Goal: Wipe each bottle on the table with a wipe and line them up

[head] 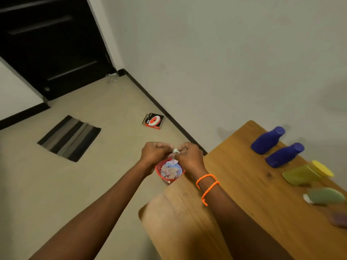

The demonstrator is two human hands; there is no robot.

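My left hand (154,154) and my right hand (189,157) meet above a red bin (159,171) beside the table's left edge, both pinching a small white crumpled wipe (176,151) between them. Crumpled used wipes fill the bin. On the wooden table (234,203), along its right side, two blue bottles (267,140) (284,154) stand in a row, then a green bottle with a yellow cap (306,174), a pale green bottle (326,197) lying down and a blurred purple thing (339,219) at the frame's edge.
On the floor lie a striped mat (69,137) and a red-and-black box (153,121) near the wall. A dark door (52,44) stands at the far left with clear plastic litter (111,77) by its base.
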